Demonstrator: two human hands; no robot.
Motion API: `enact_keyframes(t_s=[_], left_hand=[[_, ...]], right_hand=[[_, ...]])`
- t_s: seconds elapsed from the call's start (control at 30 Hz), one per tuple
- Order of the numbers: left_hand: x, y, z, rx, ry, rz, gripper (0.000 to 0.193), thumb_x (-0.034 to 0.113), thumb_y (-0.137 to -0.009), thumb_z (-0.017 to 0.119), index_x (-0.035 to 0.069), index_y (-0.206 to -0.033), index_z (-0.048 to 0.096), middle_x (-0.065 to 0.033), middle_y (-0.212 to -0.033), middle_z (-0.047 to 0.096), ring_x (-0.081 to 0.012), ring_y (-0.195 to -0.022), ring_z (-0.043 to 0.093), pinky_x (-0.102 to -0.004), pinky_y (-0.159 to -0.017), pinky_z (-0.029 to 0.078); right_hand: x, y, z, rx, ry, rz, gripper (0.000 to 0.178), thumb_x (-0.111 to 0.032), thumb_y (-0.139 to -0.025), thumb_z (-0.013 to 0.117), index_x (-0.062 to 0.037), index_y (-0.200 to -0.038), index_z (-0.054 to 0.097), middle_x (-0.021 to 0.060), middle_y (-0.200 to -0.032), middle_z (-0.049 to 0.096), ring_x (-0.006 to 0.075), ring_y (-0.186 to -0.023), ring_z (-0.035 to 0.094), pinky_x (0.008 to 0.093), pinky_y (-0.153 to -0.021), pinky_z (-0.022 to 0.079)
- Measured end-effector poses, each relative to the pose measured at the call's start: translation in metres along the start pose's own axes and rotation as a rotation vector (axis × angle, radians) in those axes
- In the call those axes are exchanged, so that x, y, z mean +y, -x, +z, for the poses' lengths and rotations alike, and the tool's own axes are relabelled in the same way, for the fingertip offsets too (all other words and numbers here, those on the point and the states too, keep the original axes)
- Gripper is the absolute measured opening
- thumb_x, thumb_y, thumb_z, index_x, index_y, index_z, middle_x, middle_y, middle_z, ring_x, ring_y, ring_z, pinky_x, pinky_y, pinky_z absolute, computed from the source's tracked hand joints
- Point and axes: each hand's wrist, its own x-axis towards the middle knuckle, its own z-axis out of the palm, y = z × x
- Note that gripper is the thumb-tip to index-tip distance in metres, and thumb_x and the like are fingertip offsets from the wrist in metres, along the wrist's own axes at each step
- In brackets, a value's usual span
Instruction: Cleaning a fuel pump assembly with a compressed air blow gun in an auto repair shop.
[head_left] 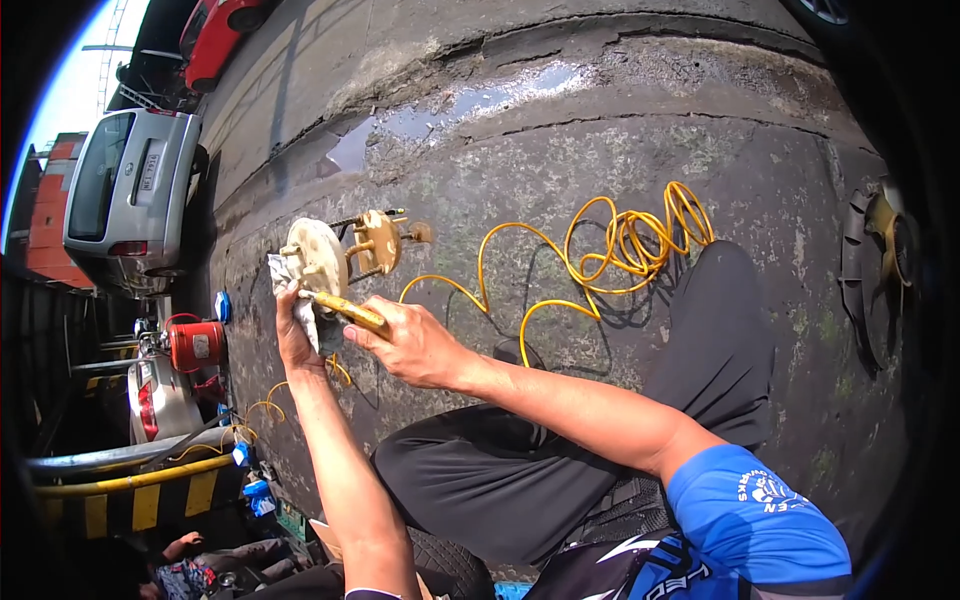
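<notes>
My left hand [297,338] is closed around a crumpled white rag [306,322] at the lower edge of a cream-coloured wheel hub [318,255], a round flange with stubby studs. In my right hand [425,345] is a tool with a yellow handle [350,311]. Its slim pale tip points left and meets the rag and hub beside my left fingers; what kind of tool it is I cannot make out. Just right of this hub, a second, browner wheel hub [377,242] with studs is near the ground, a dark threaded rod between the two.
A loosely coiled yellow hose [630,255] lies on the worn pavement [480,190] ahead of my knees. A fan with dark blades [858,270] is at the far right. Leftward are a red bucket [196,345], a striped barrier [145,506], a silver car [135,195] and another person [205,570].
</notes>
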Motion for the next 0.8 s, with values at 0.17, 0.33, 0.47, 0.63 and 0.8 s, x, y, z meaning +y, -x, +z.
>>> enact_keyframes(t_s=[0.17,0.33,0.47,0.63,0.8], left_hand=[[-0.001,0.002,0.015,-0.021,-0.009,0.011,0.05,0.024,-0.094,0.067,0.003,-0.138,0.055,-0.0087,-0.127,0.068,-0.023,-0.112,0.067,-0.0378,-0.099,0.054],[0.0,0.005,0.018,0.002,-0.027,0.031,0.047,0.024,-0.094,0.067,0.003,-0.135,0.057,-0.0081,-0.123,0.069,-0.0219,-0.106,0.069,-0.0361,-0.094,0.057],[0.002,0.005,0.019,-0.003,-0.037,0.04,0.046,0.023,-0.094,0.067,0.003,-0.134,0.057,-0.0079,-0.122,0.069,-0.0217,-0.105,0.07,-0.0359,-0.093,0.057],[0.0,0.006,0.02,0.009,-0.035,0.048,0.044,0.022,-0.093,0.068,0.003,-0.132,0.059,-0.008,-0.121,0.07,-0.0211,-0.104,0.069,-0.0358,-0.093,0.057],[-0.001,0.004,0.013,0.046,-0.036,0.041,0.042,0.022,-0.092,0.07,0.003,-0.129,0.062,-0.0061,-0.118,0.07,-0.0195,-0.101,0.069,-0.0338,-0.091,0.056]], right_hand=[[0.002,0.001,-0.003,0.016,0.006,-0.023,0.036,-0.037,-0.1,0.064,-0.0011,-0.101,0.059,0.0213,-0.08,0.063,0.0417,-0.076,0.065,0.047,-0.067,0.048],[-0.008,0.001,-0.006,0.009,-0.017,0.003,0.037,-0.034,-0.1,0.065,0.0009,-0.093,0.055,0.0229,-0.079,0.062,0.0439,-0.077,0.064,0.0493,-0.068,0.047],[-0.009,0.0,-0.006,0.009,-0.03,-0.009,0.037,-0.034,-0.1,0.065,0.0014,-0.092,0.055,0.0227,-0.079,0.061,0.0432,-0.077,0.064,0.0489,-0.068,0.047],[-0.007,0.0,-0.007,-0.02,-0.02,0.035,0.037,-0.034,-0.1,0.065,0.0015,-0.093,0.056,0.0222,-0.08,0.062,0.0422,-0.076,0.064,0.0484,-0.069,0.047],[-0.005,0.001,0.002,0.012,-0.024,-0.07,0.039,-0.038,-0.1,0.063,0.0012,-0.097,0.058,0.0206,-0.085,0.063,0.0408,-0.081,0.064,0.0479,-0.073,0.048]])
